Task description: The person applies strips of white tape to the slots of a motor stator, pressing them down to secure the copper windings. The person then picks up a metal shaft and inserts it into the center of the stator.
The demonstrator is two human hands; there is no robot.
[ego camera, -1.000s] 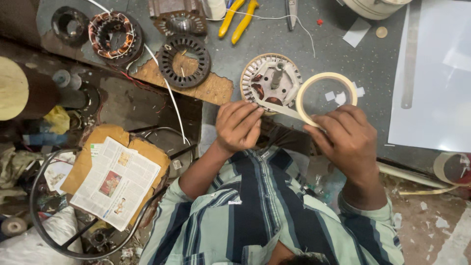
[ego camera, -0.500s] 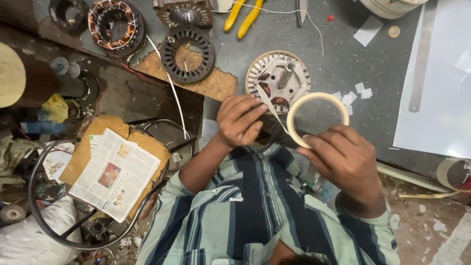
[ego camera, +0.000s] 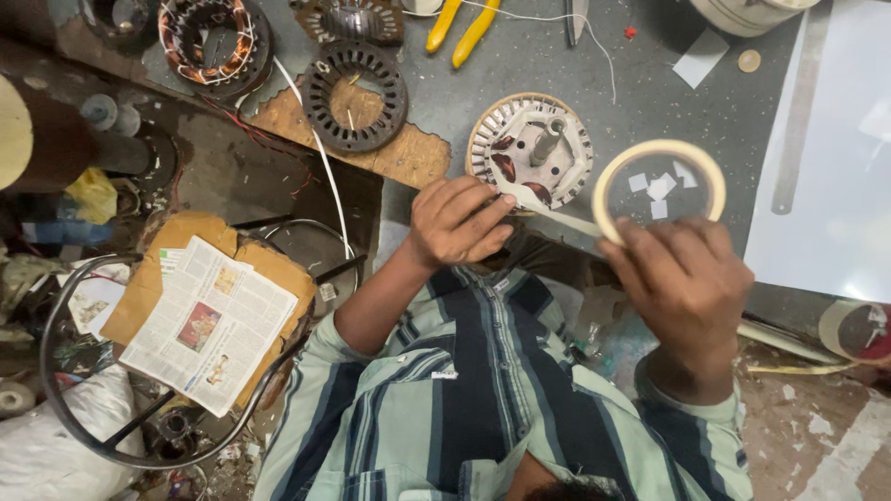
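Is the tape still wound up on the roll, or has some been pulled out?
Pulled out. A strip runs from the tape roll in the right hand across to the left hand, which pinches its free end.

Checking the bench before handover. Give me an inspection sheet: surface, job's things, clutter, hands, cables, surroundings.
Surface: grey worktable, scuffed; white sheet on its right side.
Job's things: tape roll with a strip of tape pulled out toward the left hand; round motor part with a centre shaft just beyond the hands.
Clutter: slotted stator ring on a brown board, copper-wound stator, yellow-handled pliers, paper scraps.
Hands: left hand pinches the strip's end; right hand holds the roll.
Cables: white wire runs off the table edge.
Surroundings: newspaper on cardboard, dark metal ring frame, dusty floor.
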